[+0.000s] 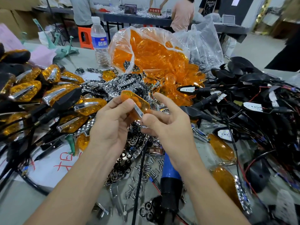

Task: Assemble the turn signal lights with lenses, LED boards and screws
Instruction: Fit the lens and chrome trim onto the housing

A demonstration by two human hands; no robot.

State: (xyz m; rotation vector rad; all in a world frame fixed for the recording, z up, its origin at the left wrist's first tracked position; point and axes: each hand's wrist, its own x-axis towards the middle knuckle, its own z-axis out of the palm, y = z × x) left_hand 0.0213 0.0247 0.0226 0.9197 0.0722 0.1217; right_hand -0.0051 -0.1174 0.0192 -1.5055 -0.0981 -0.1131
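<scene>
We grip an amber lens [137, 100] in our left hand [110, 125], right hand [165, 125] fingers pinching its chrome trim [139, 111]; finished lights [24, 91] pile left, many housings [235, 73] wait right.

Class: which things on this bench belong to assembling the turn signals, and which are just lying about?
Job: amber lens held by left hand and right hand; bagged lenses; chrome parts; LED board; screws; blue tool.
Lying about: water bottle; pink paper; orange stool.
</scene>
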